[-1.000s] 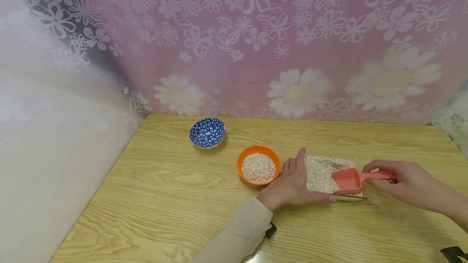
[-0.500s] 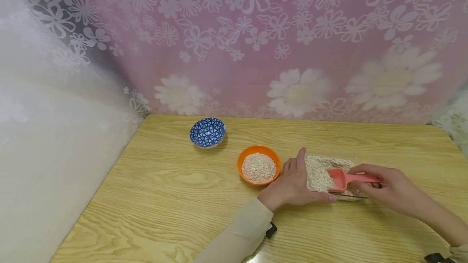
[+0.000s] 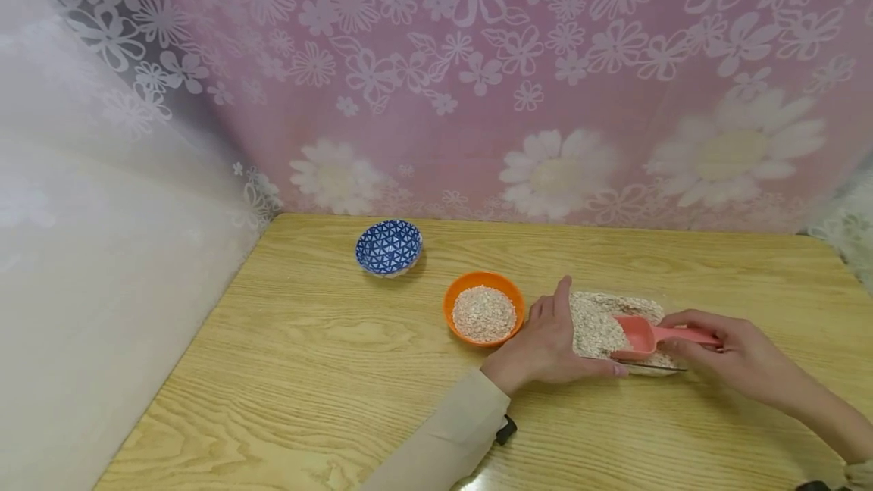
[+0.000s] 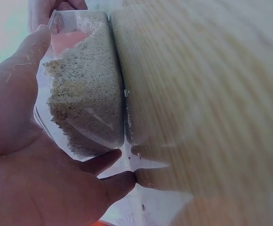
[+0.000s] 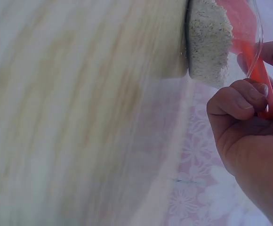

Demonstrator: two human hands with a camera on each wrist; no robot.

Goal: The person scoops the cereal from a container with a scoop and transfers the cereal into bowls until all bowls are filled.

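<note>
A clear container (image 3: 675, 370) of oat flakes (image 3: 595, 326) sits on the table at the right. My left hand (image 3: 539, 347) rests against its left end, fingers spread and fairly straight, thumb along the near rim. In the left wrist view the fingertips (image 4: 113, 157) lie low at its wall. My right hand (image 3: 740, 351) grips the handle of a pink scoop (image 3: 637, 334). The scoop's head is down in the oats, its front edge partly buried. In the right wrist view my fingers curl round the handle (image 5: 261, 77). Left of my left hand stands an orange bowl (image 3: 450, 309) heaped with oat flakes.
A blue-and-white patterned bowl (image 3: 389, 248) stands farther back on the left, nothing in it. The wooden table (image 3: 307, 370) ends at a pink flowered curtain (image 3: 436, 97) behind, and a pale curtain (image 3: 123, 264) hangs along the left side.
My right hand has pushed the scoop leftward into the oats, then drawn slightly back to the right. My left hand has stayed at the container's end.
</note>
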